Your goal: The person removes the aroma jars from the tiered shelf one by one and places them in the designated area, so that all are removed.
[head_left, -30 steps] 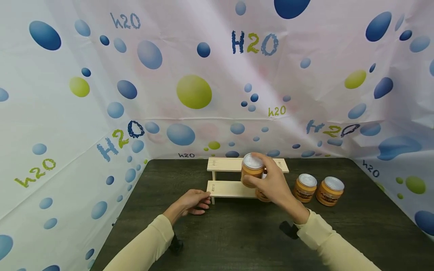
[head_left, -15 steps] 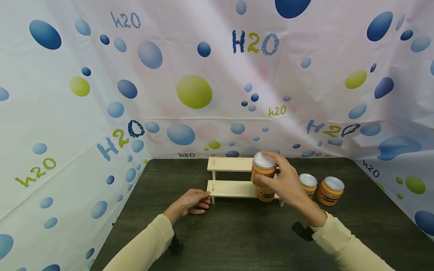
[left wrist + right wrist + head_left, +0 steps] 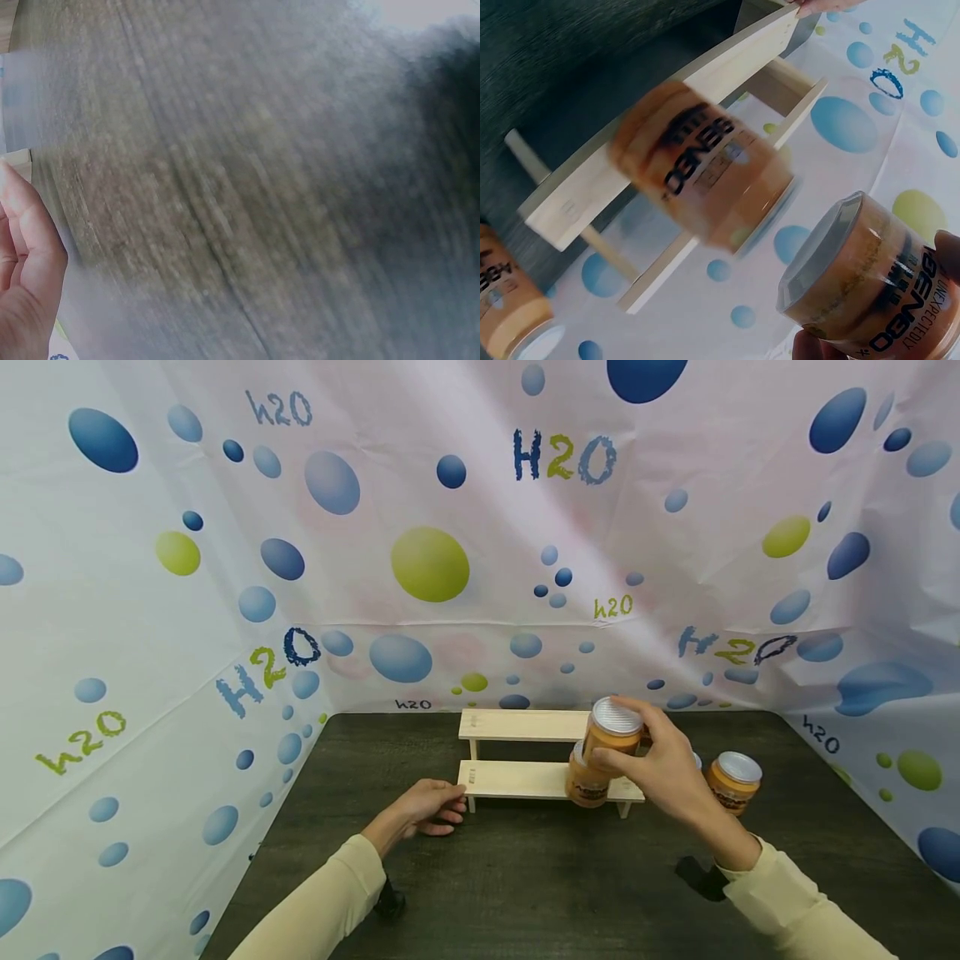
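Note:
My right hand (image 3: 667, 768) grips an orange jar (image 3: 613, 735) with a silver lid, thumb on one side and fingers on the other. The held jar is in the air over the right part of a two-step wooden shelf (image 3: 517, 778). A matching jar (image 3: 583, 787) stands on the lower step, partly covered by the held one in the head view. In the right wrist view the standing jar (image 3: 705, 165) and the held jar (image 3: 877, 285) appear apart. At the lower step's left end, my left hand (image 3: 429, 807) pinches the board's edge.
Another orange jar (image 3: 733, 781) stands on the dark table (image 3: 510, 885) to the right. Beside it one more jar is mostly hidden behind my right hand. A printed sheet (image 3: 495, 527) with blue and green dots rises behind the shelf and along the sides.
My right hand has moved to the right with the jar, from over the middle of the shelf to its right part. My left hand has stayed at the shelf's end.

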Motion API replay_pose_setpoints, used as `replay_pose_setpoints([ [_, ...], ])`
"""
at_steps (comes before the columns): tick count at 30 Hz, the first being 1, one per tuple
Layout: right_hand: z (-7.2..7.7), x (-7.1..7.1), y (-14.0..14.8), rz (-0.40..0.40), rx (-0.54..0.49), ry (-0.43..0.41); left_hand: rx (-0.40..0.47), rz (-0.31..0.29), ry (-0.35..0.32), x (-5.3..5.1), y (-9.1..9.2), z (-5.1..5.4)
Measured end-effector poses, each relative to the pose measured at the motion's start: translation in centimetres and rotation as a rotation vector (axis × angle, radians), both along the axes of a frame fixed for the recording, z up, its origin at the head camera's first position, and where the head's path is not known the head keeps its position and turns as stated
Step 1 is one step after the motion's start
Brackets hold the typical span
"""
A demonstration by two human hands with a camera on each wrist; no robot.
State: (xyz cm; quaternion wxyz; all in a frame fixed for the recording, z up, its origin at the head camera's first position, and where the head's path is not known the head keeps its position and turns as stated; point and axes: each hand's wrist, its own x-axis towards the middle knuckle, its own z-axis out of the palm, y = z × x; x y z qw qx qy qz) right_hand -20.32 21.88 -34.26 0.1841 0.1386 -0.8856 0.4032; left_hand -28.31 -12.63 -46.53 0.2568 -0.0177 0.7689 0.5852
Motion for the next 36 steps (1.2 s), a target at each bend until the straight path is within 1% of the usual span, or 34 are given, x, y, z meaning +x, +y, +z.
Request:
replay_pose_setpoints([
  [5,-0.1,0.2,1.3,-0.023,0.009,0.043,-0.002,0.000,-0.001,0.0,0.0,0.0],
  [8,-0.2,0.4,2.1,-0.033,0.003,0.053,-0.002,-0.005,0.000,0.0,0.0,0.0],
  [16,-0.5,1.0,4.0,-0.056,0.000,0.050,-0.003,-0.011,0.000,0.0,0.0,0.1],
  [20,-0.7,1.3,4.8,-0.087,0.008,0.037,-0.007,-0.003,-0.002,0.0,0.0,0.0],
  [28,-1.6,2.0,6.4,-0.166,0.024,0.026,-0.013,0.001,-0.002,0.0,0.0,0.0],
  [30,-2.0,2.1,6.7,-0.175,0.018,0.025,-0.010,0.001,-0.003,0.0,0.0,0.1],
  [36,-3.6,2.4,7.8,-0.214,0.017,0.005,-0.004,0.003,-0.004,0.1,0.1,0.1],
])
